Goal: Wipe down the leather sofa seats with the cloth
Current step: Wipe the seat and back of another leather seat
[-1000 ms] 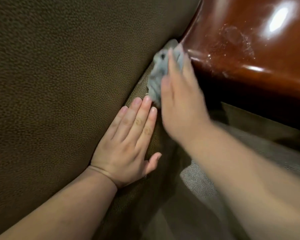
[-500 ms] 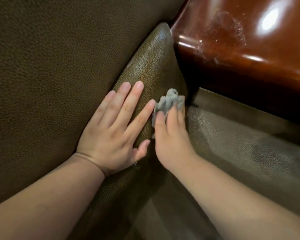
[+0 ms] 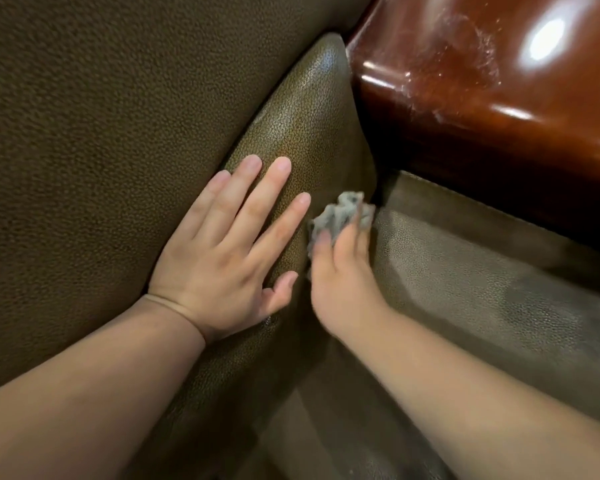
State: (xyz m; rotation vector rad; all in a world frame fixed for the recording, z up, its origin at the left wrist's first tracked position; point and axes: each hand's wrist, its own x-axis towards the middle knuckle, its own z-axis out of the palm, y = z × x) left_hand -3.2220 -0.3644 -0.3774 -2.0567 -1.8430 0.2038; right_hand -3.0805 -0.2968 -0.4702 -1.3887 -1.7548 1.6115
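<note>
Down in the gap beside the glossy wooden armrest [image 3: 492,98], the right hand [image 3: 343,285] grips a crumpled grey cloth [image 3: 340,216] against the seat cushion's edge [image 3: 312,140], while the left hand [image 3: 222,258] lies open and flat on that cushion.

The single head-worn view looks steeply down, close over the sofa seat [image 3: 465,289] corner.

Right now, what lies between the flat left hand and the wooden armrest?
In the head view, the left hand and armrest are separated by bare cushion leather.
</note>
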